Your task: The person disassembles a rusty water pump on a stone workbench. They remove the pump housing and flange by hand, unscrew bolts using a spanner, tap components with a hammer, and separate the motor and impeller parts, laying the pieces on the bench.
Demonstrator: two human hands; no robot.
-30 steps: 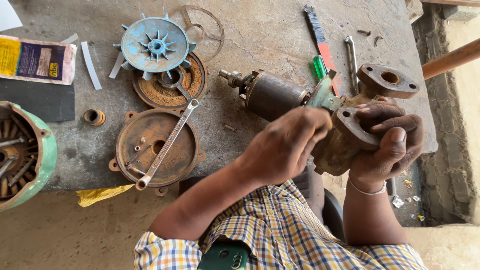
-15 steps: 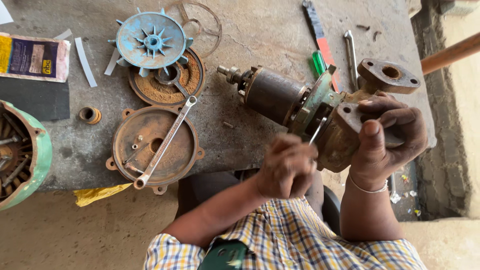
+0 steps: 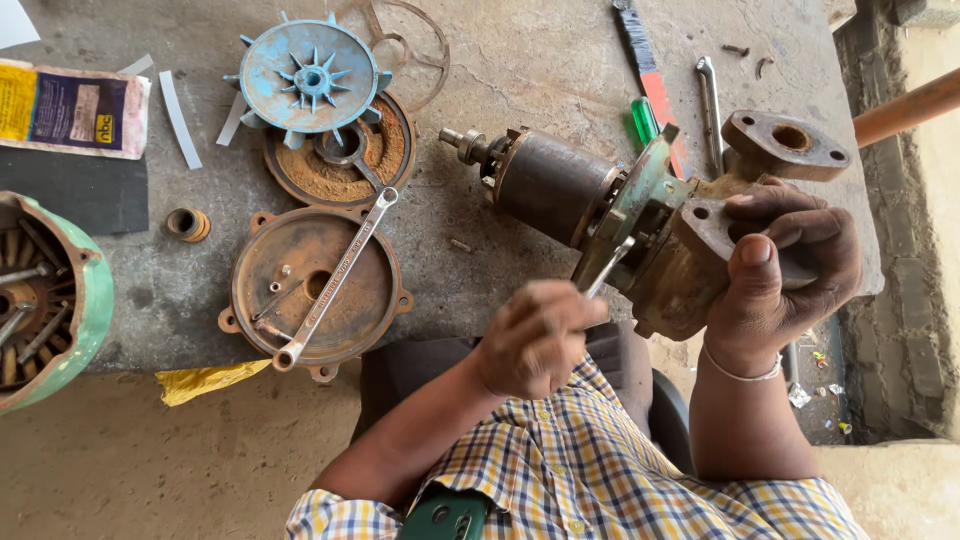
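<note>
A rusty pump and motor rotor assembly lies tilted over the edge of the concrete bench, its shaft pointing left. My right hand grips the brown pump casing just below its round flange. My left hand is closed on a small metal spanner, whose head sits against the green flange plate between rotor and casing.
On the bench lie a rusty end cover with a long spanner across it, a blue fan on a rusty disc, a small bush, a green motor housing, screwdrivers and a paper packet.
My left hand has come off the top of the pump and dropped toward my lap, now working the small spanner at the flange plate. The rotor is uncovered. My right hand keeps its grip.
</note>
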